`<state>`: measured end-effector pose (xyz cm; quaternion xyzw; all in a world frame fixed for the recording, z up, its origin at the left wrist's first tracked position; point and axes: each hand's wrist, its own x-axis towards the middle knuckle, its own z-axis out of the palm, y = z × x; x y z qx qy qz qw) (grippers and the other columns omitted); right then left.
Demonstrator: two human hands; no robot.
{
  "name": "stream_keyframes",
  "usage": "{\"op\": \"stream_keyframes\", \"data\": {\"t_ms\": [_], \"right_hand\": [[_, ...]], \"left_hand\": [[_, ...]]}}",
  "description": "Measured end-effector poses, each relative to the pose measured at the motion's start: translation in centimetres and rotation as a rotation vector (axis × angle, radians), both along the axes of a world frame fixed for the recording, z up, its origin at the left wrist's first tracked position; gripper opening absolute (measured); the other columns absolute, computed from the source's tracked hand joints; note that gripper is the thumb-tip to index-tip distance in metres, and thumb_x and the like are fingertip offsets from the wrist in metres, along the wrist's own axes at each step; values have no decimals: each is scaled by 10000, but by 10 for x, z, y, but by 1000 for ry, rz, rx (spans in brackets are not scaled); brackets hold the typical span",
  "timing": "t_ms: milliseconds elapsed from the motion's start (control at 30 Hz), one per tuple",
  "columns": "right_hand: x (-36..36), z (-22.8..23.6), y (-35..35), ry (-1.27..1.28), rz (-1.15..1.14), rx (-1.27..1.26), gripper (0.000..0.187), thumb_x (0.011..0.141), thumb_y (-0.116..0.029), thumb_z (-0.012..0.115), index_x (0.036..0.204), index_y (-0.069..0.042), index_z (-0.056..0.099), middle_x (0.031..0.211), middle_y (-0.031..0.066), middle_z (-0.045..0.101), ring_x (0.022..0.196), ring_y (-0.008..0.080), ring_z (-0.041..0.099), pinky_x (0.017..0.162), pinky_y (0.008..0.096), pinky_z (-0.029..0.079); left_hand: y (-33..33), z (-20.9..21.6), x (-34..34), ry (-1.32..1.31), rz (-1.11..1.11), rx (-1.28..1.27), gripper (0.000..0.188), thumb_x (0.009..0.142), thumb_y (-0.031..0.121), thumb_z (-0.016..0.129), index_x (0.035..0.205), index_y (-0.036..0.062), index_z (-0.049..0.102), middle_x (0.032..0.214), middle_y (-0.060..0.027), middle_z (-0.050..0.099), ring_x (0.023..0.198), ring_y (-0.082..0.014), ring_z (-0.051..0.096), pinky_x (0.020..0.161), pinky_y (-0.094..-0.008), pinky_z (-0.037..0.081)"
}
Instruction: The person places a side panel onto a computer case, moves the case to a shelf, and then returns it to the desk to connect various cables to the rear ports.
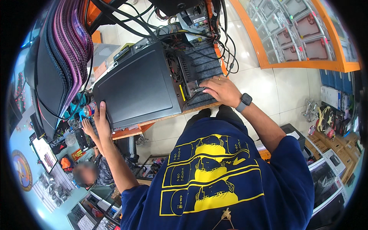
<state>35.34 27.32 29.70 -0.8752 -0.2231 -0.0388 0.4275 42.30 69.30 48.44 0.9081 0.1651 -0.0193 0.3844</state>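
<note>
A black desktop computer case (pixel 134 88) lies on its side on the workbench, its flat side panel facing up. My left hand (pixel 102 122) holds the case's left end, one digit along the edge and the other fingers partly hidden. At the opposite end, where the fan grille (pixel 173 67) and rear ports are, my right hand (pixel 221 90) is closed on a dark cable plug (pixel 197 91). Its fingertips are close to the back of the case, and I cannot tell whether the plug is seated. A smartwatch (pixel 245 100) is on my right wrist.
Black cables (pixel 230 53) hang beyond the case, near an opened computer unit (pixel 193 23). Ribbed dark matting (pixel 205 57) covers the bench's right end. Another person's hand (pixel 89 128) rests by a can (pixel 90 109) at left. An orange-framed display case (pixel 295 34) stands far right.
</note>
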Motion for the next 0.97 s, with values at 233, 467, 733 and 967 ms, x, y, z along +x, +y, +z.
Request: {"op": "stream_keyframes", "data": {"t_ms": [233,467,733,967], "right_hand": [[1,-6,4,-119,36,19,220,966,-217,633,1149,-97,623,1020,91,709,928,292,677,841,407,518],[8,-13,2,-175,80,-46,234,980,-240,618,1156,-87,612,1012,90,711,932,278,682,830,384,516],[-2,36,-28,-244,-195,-14,247,959,-309,670,1082,-94,682,1017,73,728,923,252,687,865,379,513],[-7,-99,-150,365,-851,528,232,1033,-257,601,1006,-54,711,934,59,744,813,244,681,793,309,532]], "left_hand": [[27,-9,-1,-14,-68,324,687,1009,518,537,1422,-30,545,1492,-176,529,1408,-318,431,1209,-382,209],[35,-23,-6,-116,-43,293,696,997,604,476,1307,9,663,1332,-179,651,1268,-353,542,1186,-407,215],[35,-27,-7,-101,25,-73,788,979,567,587,1408,-92,528,1320,-196,629,1308,-211,494,1105,-322,330],[10,-11,-21,-614,-27,-52,492,1066,356,505,1527,191,465,1435,-163,578,1320,-324,534,1225,-414,245]]}}
